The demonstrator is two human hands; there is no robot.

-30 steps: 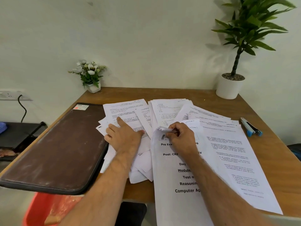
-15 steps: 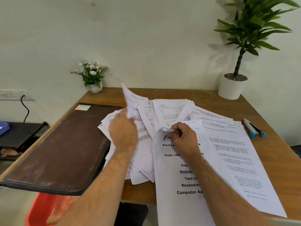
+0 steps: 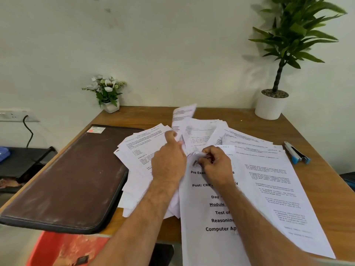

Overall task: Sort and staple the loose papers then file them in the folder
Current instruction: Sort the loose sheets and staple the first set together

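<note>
— Hands first: what are they doing?
— Left hand (image 3: 169, 162) pinches a printed white sheet (image 3: 182, 118), its far end raised off the pile. Right hand (image 3: 217, 164) curls round the crumpled top corner of the white title page (image 3: 213, 212).
— Papers, folder, stapler?
— Loose white papers (image 3: 249, 150) fan across the brown wooden worktop (image 3: 326, 181). Closed brown leather folder (image 3: 71, 179) lies left; blue stapler (image 3: 296, 155) far right.

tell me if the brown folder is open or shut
Shut. The brown folder lies flat at the table's left edge with its cover down, no papers inside showing, beside the loose papers.
</note>
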